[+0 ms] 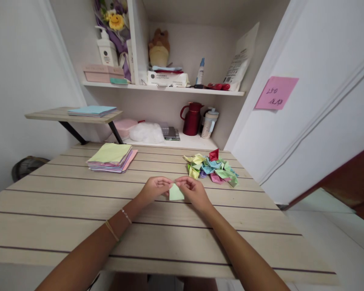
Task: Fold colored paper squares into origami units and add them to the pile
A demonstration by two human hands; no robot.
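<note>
A small pale green piece of folded paper (176, 193) is held between my two hands, a little above or on the desk; the exact gap cannot be made out. My left hand (157, 188) pinches its upper left edge with thumb and fingers. At the upper right edge, the fingers and thumb of my right hand (195, 192) are closed on the same paper. Several folded paper boats (214, 166) in yellow, blue, green, pink and red lie in a heap beyond my right hand. Farther off to the left sits a stack of coloured paper squares (111, 157), yellow on top.
A small raised shelf (53, 114) at the left carries blue paper (92, 110). Behind the desk, a red jug (192, 119) and a pale bottle (210, 123) stand in the lower compartment. A pink note (276, 93) is stuck on the right wall.
</note>
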